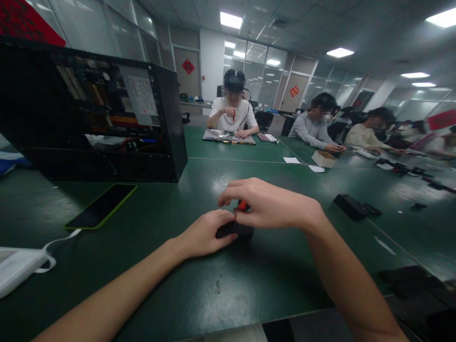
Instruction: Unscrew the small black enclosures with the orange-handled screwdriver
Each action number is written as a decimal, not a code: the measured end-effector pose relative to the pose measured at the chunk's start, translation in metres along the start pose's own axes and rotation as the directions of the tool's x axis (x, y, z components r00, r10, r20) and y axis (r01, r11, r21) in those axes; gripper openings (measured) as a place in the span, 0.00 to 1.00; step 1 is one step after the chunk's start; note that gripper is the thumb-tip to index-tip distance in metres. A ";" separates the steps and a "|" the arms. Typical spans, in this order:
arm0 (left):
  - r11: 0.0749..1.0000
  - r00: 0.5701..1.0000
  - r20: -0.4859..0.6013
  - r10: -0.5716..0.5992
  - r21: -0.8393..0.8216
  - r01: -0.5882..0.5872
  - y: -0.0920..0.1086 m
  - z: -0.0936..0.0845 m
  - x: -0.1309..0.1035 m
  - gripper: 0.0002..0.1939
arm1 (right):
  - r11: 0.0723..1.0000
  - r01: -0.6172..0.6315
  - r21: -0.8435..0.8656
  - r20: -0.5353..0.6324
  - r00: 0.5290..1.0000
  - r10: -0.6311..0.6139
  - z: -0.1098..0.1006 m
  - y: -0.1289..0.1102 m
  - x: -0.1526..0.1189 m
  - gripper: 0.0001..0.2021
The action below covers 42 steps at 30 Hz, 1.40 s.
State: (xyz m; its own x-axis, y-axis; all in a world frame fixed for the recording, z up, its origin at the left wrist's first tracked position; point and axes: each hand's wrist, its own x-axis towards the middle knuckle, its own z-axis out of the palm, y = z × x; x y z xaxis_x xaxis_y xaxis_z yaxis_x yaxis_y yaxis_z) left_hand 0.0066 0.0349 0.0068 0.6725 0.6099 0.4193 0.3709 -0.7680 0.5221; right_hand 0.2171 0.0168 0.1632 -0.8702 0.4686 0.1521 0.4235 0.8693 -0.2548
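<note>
A small black object (244, 232) lies on the green table in front of me. My left hand (208, 232) grips its left end, thumb on the near side and fingers on the far side. Above it, my right hand (261, 203) is curled round a screwdriver-like tool with an orange and black handle (243, 205). The tool's thin shaft points down at the black object. My fingers partly hide both the handle and the tip, so the exact contact point cannot be made out.
An open black computer case (171, 123) stands at the left. Near it lie a green-edged phone (103, 207) and a white device (21, 266) with a cable. Black items (351, 207) lie at the right. Across the green table (160, 285), a person works on a flat panel (228, 137); others sit at the right.
</note>
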 end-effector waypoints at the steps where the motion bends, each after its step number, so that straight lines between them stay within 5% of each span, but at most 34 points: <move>1: 1.000 0.999 0.048 0.021 0.009 -0.022 0.000 -0.005 0.000 0.16 | 0.998 -0.054 -0.031 0.014 0.998 0.055 -0.002 0.002 -0.005 0.11; 7: 0.997 0.991 0.123 0.045 0.064 -0.053 0.000 -0.023 -0.001 0.19 | 0.968 -0.245 0.064 0.157 0.960 0.232 0.012 0.042 -0.047 0.13; 13: 0.999 0.996 0.092 -0.010 0.054 0.005 0.002 -0.008 -0.001 0.27 | 0.893 -0.381 0.241 0.065 0.924 0.377 0.036 0.090 -0.105 0.16; 16: 0.999 0.996 0.090 -0.019 0.036 0.016 0.004 -0.003 0.001 0.24 | 0.868 -0.416 0.270 0.094 0.909 0.406 0.035 0.096 -0.118 0.16; 30: 0.998 0.996 0.065 -0.066 0.011 0.066 0.009 0.003 0.000 0.19 | 0.854 -0.401 0.330 0.170 0.916 0.364 0.043 0.094 -0.108 0.19; 42: 0.994 0.992 0.057 -0.113 -0.002 0.114 0.002 0.009 -0.003 0.22 | 0.917 -0.386 0.098 0.240 0.904 0.354 0.060 0.083 -0.097 0.22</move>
State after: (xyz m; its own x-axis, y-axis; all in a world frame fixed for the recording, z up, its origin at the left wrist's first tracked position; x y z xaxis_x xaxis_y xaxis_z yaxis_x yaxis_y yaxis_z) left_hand 0.0111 0.0295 0.0001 0.6615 0.6808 0.3146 0.4438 -0.6935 0.5676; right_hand 0.3212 0.0337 0.0697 -0.6967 0.6940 -0.1816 0.6996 0.6015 -0.3857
